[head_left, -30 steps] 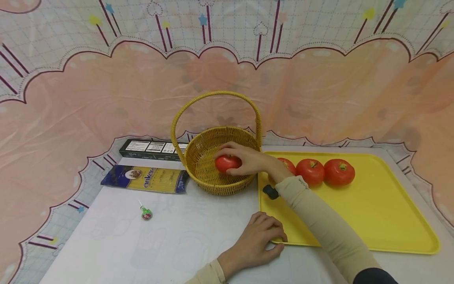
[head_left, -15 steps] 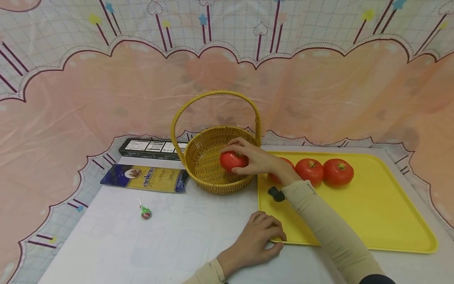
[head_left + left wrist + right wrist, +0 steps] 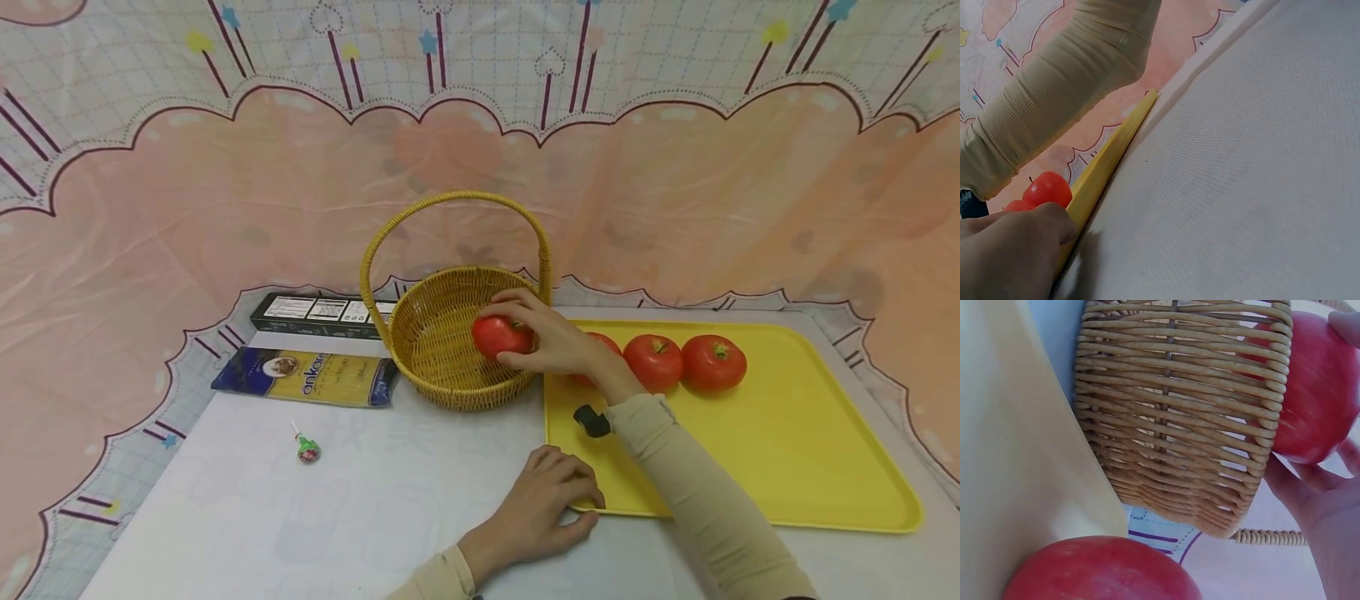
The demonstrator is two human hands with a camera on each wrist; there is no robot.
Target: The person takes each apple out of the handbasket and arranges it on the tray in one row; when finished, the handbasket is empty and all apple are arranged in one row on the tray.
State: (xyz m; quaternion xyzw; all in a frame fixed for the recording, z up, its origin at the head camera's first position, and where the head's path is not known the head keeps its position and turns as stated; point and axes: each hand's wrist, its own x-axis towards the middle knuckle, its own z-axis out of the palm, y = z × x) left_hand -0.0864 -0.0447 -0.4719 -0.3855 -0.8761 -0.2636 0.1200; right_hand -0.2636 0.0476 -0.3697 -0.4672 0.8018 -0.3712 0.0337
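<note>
My right hand grips a red tomato at the right side of the yellow wicker basket. Seen from the right wrist, this tomato is right at the basket rim, partly behind the weave, with fingers around it. On the yellow tray, three more tomatoes stand in a row: one partly hidden by my right wrist, a middle tomato and a right tomato. My left hand holds the tray's near left corner, fingers over the rim and thumb outside it.
Left of the basket lie a yellow and blue pasta packet and, behind it, a long dark box. A green-wrapped lollipop lies on the white tabletop. The basket's tall handle arches above it; a patterned cloth hangs behind.
My right hand has moved right and slightly up with the tomato, from the middle of the basket toward its right rim. The left hand stays on the tray corner.
</note>
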